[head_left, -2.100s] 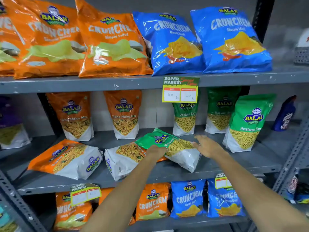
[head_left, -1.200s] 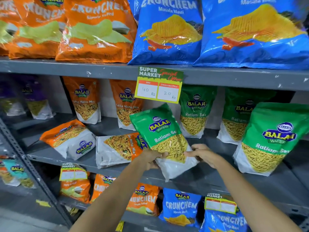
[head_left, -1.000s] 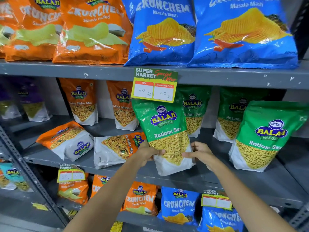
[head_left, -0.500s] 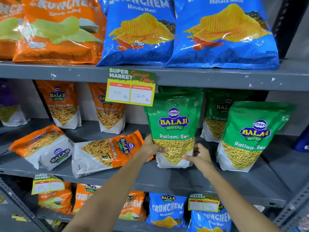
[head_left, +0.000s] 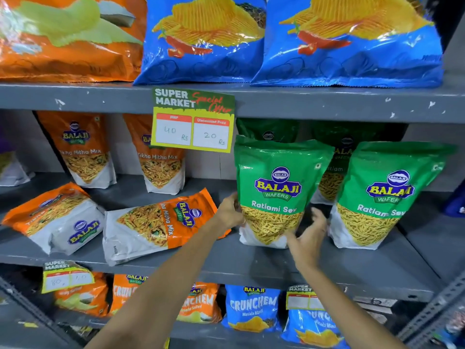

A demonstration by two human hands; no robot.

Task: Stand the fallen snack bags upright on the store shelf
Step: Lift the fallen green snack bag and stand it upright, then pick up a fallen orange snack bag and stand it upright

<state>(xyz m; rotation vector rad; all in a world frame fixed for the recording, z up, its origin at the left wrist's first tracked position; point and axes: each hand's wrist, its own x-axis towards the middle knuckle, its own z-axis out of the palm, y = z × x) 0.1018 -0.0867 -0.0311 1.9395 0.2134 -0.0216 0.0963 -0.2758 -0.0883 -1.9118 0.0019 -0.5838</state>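
So the grey metal store shelf point(head_left: 251, 263) fills pretty much the whole view, with a top tier carrying big glossy chip bags: an orange foil one point(head_left: 65, 39) on the left and two blue foil ones point(head_left: 201, 39) point(head_left: 352, 39) next to it. On the middle tier, the green plastic Ratlami Sev pouch point(head_left: 279, 187) is standing upright near the front edge, right beside another green pouch of the same kind point(head_left: 387, 195) that's also upright, and a couple more green ones sit in the shadows behind them. Left of that, two orange and white Tikha Mitha Mix pouches are lying flat on the same tier, one in the middle point(head_left: 156, 225) with its top pointing right, and one further left point(head_left: 55, 217). Two more orange pouches point(head_left: 85, 149) point(head_left: 161, 157) stand upright at the back. A yellow and green paper price tag point(head_left: 192, 119) hangs off the upper shelf edge, reading 40 and 20 Rs. Hands: the left hand point(head_left: 230, 210) is resting on the left edge of the standing green pouch, fingers loosely curled on it, not really gripping. The right hand point(head_left: 310, 235) is spread wide with fingers apart, just off the pouch's lower right corner and a bit blurry, holding nothing.
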